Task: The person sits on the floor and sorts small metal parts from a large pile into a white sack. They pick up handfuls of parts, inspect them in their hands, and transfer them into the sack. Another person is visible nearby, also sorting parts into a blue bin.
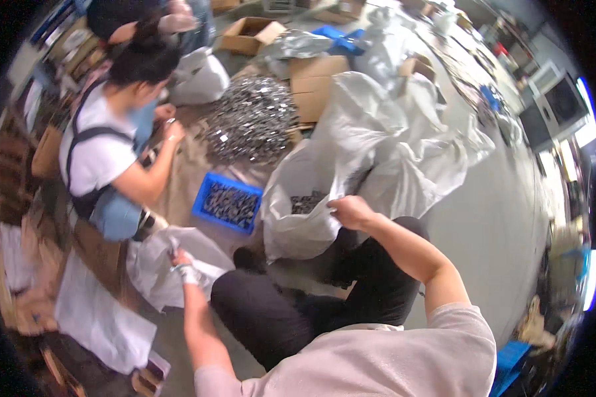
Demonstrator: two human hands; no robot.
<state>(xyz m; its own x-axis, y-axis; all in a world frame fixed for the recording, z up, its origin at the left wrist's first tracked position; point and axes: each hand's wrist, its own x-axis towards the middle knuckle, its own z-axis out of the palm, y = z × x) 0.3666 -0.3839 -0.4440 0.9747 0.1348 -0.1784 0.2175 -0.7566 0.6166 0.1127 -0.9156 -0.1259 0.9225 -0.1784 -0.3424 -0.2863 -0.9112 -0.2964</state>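
Observation:
My right hand (pixel 352 212) is closed on the rim of a white woven sack (pixel 295 238) that stands between my knees and the metal pile. Dark small metal pieces (pixel 306 202) show inside its mouth. Out to the left, my left hand (pixel 181 258) grips the edge of another white sack (pixel 149 271), which looks slack; its inside is hidden. Between the two sacks and farther off lies a blue tray (pixel 220 223) filled with small dark metal pieces.
A large heap of shiny metal pieces (pixel 255 119) lies beyond the tray. A co-worker (pixel 106 145) sits at the left, hands near the heap. Full white sacks (pixel 417 172) crowd the right of my sack. Cardboard boxes (pixel 318 83) stand behind, and a white sheet (pixel 102 317) lies lower left.

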